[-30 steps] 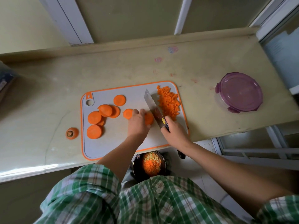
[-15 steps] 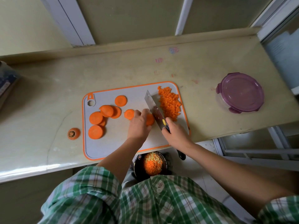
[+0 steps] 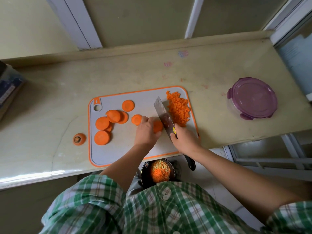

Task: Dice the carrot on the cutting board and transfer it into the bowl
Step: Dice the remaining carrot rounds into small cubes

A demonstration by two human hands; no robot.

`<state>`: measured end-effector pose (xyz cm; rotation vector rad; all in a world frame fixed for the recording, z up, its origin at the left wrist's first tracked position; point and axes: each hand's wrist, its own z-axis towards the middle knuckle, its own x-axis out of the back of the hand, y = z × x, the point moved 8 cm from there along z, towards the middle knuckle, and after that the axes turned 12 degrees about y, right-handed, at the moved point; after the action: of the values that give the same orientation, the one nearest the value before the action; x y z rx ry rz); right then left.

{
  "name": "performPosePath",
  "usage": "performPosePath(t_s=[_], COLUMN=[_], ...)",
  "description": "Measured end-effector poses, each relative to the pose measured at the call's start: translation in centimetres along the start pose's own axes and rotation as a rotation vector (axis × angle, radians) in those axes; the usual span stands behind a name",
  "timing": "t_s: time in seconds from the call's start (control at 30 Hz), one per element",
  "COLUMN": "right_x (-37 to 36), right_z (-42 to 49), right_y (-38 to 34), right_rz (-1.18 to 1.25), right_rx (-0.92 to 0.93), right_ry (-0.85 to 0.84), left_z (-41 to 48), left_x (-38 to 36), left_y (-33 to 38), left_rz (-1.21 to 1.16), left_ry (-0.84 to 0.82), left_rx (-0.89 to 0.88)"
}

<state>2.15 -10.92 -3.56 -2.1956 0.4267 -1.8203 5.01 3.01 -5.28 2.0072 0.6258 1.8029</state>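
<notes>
Over board point(image 3: 118, 149), right grip point(image 3: 184, 139) clasps knife point(image 3: 162, 112)

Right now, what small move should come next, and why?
Probably press the knife down through the slice that the left hand holds: the knife stands at the slice's right edge, the right hand grips it, and the slice looks uncut.
</notes>
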Motion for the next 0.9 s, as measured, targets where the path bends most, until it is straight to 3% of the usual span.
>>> performPosePath(t_s=[0.13, 0.3, 0.9], right_x=[1.7, 2.4, 0.1], right_z=[0.6, 1.0, 1.2], right_y=[-0.6, -1.6, -1.7], right_rz=[-0.013, 0.032, -0.029], right_rx=[0.045, 0.082, 0.087], right_ry=[0.081, 0.083, -0.077], left_z=[0.0, 0.5, 1.7], left_x=[0.5, 0.4, -0.8], left_y=[-2.3, -3.2, -3.6], left_rz=[-0.142, -0.234, -0.285], left_ry=[0.108, 0.150, 0.061], left_rx=[0.281, 0.441, 0.477])
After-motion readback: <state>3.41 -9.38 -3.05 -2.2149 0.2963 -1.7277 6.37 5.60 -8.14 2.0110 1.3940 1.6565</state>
